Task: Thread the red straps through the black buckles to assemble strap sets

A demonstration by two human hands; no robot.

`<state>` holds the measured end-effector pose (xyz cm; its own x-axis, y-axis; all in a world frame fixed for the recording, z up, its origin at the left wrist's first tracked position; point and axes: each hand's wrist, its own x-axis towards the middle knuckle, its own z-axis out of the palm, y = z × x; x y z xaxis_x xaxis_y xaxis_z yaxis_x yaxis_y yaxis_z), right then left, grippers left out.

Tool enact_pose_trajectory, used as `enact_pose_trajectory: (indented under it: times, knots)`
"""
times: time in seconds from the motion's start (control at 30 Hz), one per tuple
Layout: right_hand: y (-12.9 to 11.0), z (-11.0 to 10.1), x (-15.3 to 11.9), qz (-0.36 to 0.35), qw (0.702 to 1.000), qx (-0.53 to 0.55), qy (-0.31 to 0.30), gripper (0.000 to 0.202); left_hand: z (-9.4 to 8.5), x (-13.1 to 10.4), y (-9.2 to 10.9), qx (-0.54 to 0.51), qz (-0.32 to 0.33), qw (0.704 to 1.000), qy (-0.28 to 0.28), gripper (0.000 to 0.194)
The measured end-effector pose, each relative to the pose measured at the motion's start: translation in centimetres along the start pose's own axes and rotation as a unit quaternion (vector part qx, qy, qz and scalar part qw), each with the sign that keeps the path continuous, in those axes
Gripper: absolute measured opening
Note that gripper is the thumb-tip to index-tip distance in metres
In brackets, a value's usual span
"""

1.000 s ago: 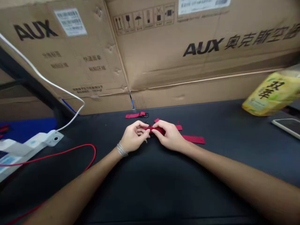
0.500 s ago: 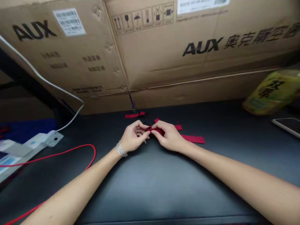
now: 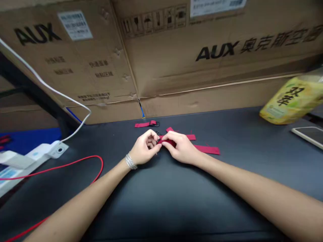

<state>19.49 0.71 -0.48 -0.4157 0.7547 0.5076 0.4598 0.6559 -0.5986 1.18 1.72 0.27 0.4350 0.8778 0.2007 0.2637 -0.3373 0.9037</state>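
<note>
Where your left hand and right hand all but meet: a narrow, dark-red fabric strap bridges them, with a small black fitting at its left end.
Left pinch: your thumb and forefinger close on the fitting, the other fingers curled behind it; whether the strap passes through, you cannot tell at this size.
Right pinch: your thumb and fingers press the strap between them, part of it hidden by the hand.
Silvery multi-strand bracelet: around your left wrist, left of the grip and nearer you.
Flat red fabric strips: two stick out to the right of the grip, past your right hand.
Red fabric strap with a black ring: flat, just beyond the grip and slightly left, apart from both hands.
Smooth black tabletop: beneath the grip and your forearms.
Brown cardboard boxes: side by side beyond the grip, printed AUX.
Yellow-labelled container: well right of the grip, beyond a pale-edged phone.
White power strip: well left of the grip, a thin red cable looping between.
</note>
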Motion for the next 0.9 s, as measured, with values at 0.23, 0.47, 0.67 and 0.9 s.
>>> enact_pose_trajectory:
  times: [0.23, 0.47, 0.67, 0.9]
  knots:
    - [-0.2, -0.06, 0.07, -0.012, 1.0, 0.009, -0.011, 0.01, 0.18, -0.02, 0.3, 0.016, 0.018, 1.0, 0.002, 0.027]
    - [-0.24, 0.0, 0.05, -0.002, 1.0, 0.007, -0.013, 0.01, 0.15, -0.06, -0.06, 0.094, 0.02, 0.995, 0.005, 0.017]
    - [-0.26, -0.06, 0.08, -0.006, 1.0, 0.0, -0.027, 0.009, 0.16, -0.06, 0.12, 0.129, 0.034, 0.991, 0.005, 0.01]
    - [-0.43, 0.09, -0.09, -0.019, 0.998, -0.003, -0.051, 0.011, 0.07, -0.08, 0.32, 0.174, 0.068, 0.982, -0.015, 0.006]
